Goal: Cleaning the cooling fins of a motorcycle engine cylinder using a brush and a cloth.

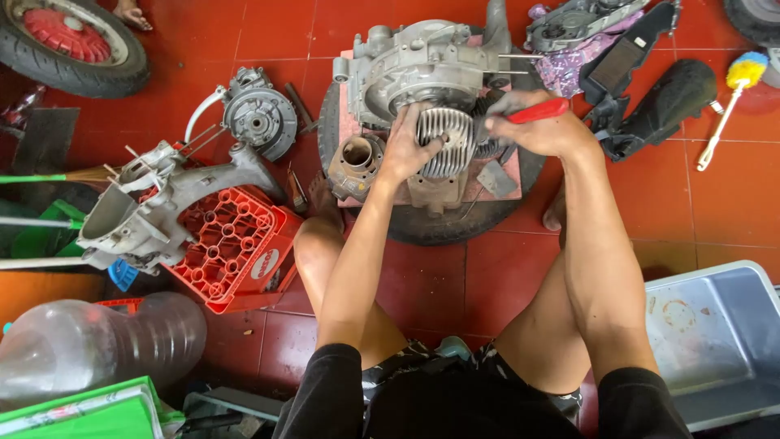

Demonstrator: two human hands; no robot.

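**Finned cylinder in hand on a stripped engine, with parts crowding every side**

The left hand lies spread over the ribbed grey metal engine cylinder, fingers gripping its fins. The right hand is closed around a red-handled screwdriver whose shaft points in toward the cylinder; the tip is hidden, so where it bears cannot be told. The cylinder sits against the large grey cast-aluminium engine casing, and both rest on a pink board laid over a black rubber tyre on the red tiled floor.

Judging by the scene, the strip-down looks well along: a rusty brown cylindrical sleeve lies loose just left of the hand, a second bare grey casing rests on a red plastic crate, and a round grey hub assembly lies apart. The finned cylinder is not yet clear of the casing.

Room is tight. The tyre's rim ends just in front of the person's knees, and loose parts sit close on the left. To the right there is bare tile, bounded by black plastic covers and a grey plastic tub.
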